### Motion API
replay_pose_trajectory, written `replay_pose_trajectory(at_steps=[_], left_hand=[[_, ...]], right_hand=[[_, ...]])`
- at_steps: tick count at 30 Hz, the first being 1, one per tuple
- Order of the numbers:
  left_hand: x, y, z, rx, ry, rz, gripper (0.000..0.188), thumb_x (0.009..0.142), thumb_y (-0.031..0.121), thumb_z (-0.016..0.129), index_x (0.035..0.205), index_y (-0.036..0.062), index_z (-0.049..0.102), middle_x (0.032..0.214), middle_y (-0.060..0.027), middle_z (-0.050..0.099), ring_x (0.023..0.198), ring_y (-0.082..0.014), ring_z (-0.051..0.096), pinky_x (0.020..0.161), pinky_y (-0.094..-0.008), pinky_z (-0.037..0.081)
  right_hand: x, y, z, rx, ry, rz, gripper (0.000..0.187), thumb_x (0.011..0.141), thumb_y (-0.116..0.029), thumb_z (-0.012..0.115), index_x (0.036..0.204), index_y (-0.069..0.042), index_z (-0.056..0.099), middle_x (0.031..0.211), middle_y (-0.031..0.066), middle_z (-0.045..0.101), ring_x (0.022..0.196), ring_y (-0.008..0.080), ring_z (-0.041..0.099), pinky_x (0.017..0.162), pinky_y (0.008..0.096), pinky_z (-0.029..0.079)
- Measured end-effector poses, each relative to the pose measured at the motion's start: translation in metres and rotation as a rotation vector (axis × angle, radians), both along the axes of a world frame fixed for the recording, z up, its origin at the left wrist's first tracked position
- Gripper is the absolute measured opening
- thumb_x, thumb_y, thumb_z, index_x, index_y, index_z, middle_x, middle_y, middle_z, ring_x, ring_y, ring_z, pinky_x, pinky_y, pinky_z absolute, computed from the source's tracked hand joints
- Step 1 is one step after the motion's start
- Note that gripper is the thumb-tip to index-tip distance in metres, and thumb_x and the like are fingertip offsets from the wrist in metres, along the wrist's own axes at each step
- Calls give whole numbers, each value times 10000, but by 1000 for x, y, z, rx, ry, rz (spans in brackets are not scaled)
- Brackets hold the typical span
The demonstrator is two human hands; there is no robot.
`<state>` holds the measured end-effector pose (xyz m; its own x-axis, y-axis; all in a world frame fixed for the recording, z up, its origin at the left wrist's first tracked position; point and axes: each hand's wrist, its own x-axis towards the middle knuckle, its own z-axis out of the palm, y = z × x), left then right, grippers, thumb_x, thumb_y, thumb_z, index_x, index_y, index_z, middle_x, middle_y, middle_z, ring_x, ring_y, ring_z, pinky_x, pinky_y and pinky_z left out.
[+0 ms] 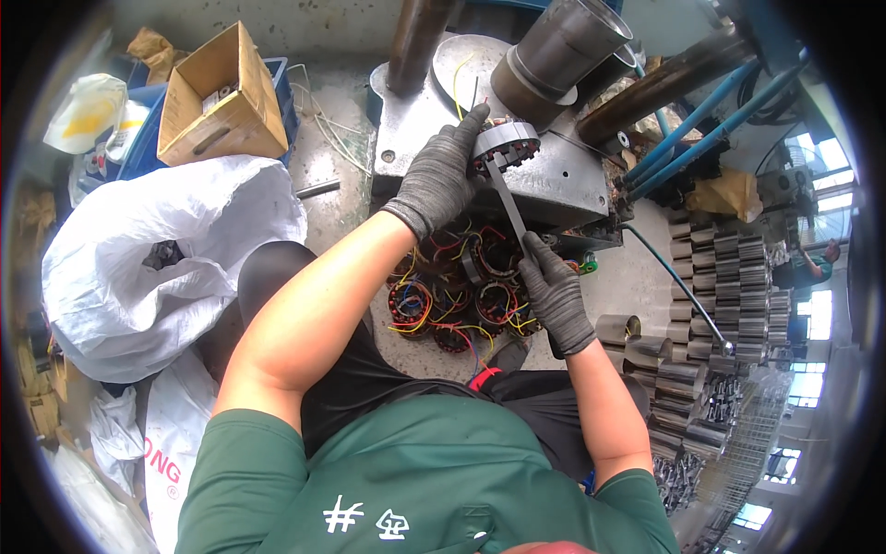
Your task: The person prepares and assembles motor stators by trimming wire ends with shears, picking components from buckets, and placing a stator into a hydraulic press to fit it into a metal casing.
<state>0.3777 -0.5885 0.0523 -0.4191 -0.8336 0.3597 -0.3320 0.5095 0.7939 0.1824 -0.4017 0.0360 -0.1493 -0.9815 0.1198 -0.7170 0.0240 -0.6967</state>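
Observation:
My left hand, in a dark grey knit glove, grips a round motor stator by its side and holds it tilted above the steel machine bed. The stator has a grey metal ring, a dark toothed underside and a few thin lead wires. In my gloved right hand is a flat, narrow metal bar, possibly a file. Its upper end meets the stator's underside. Below, between my legs, lie several wound stators with red, yellow and blue wires.
A steel cylinder stands on the machine beside a dark upright column. Blue pipes slant at the right. Stacked metal sleeves fill the right floor. To the left are a white sack and a cardboard box.

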Motion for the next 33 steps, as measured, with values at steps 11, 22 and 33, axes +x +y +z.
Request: replay_pose_trajectory(at_steps=[11,22,33], left_hand=[[-4,1,8,-25,-107,40,681,790,54,681,1413,112,412,1131,-250,585,1040,-409,623,878,-492,520],[-5,3,13,24,-104,19,646,777,58,736,1371,93,484,1183,-231,626,1075,-386,636,914,-448,525],[-6,3,16,5,-179,51,652,795,103,730,1388,149,461,1091,-220,627,1047,-395,638,872,-486,535]], right_hand=[[28,-48,22,-1,530,-16,343,931,-135,599,1252,-17,603,1004,179,675,855,367,635,770,458,530],[23,-24,17,-15,54,-36,369,937,-124,612,1280,10,601,1114,229,685,1022,395,660,902,411,531],[-10,-24,24,54,489,-21,403,926,-190,640,1327,-197,602,916,191,667,822,380,657,713,456,538]])
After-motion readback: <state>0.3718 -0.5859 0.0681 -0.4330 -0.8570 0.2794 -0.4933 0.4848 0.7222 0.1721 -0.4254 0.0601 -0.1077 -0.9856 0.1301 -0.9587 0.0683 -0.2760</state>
